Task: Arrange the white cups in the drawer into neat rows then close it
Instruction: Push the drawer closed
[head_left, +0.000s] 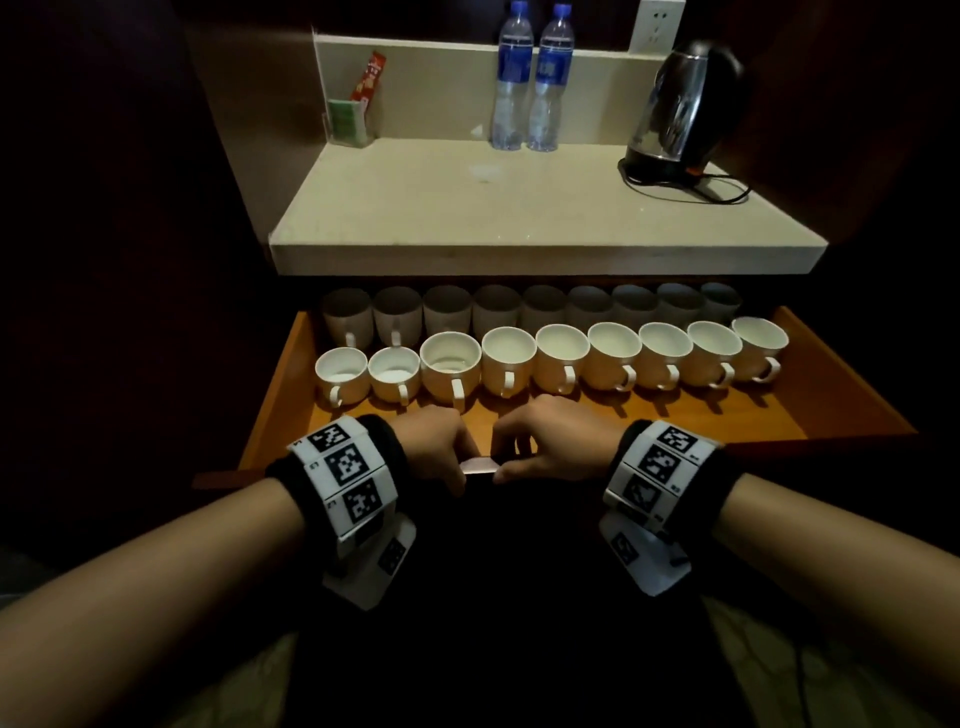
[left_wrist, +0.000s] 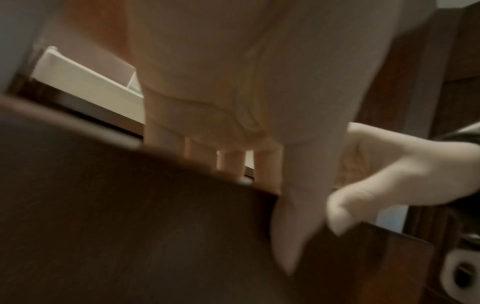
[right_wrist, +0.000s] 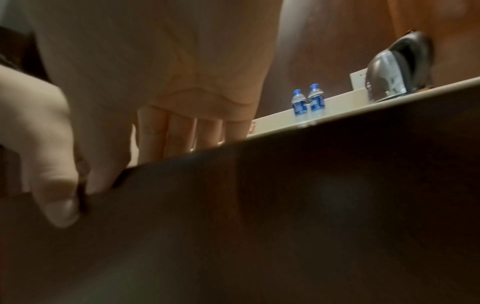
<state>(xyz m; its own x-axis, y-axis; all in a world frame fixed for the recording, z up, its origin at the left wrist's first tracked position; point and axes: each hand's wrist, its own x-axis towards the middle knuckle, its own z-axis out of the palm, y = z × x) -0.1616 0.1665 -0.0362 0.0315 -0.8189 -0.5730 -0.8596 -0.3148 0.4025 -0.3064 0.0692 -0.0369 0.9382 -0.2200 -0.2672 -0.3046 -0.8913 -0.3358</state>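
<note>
Gripping drawer front (head_left: 332, 470), left hand (head_left: 434, 447), right hand (head_left: 558, 441), fingers hooked.

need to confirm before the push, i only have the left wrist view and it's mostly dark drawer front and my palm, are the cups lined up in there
Observer: Yes. The head view shows the front row of white cups side by side across the drawer, handles toward the person.
Operator: anything behind that row
Observer: A second row of cups stands behind it, shaded under the counter.
Operator: where's the other hand
Observer: The right hand is beside the left hand at the middle of the drawer front, fingers over its top edge, thumb on the outer face.
Operator: drawer shut yet
Observer: No, it stands well open; both rows show.
</note>
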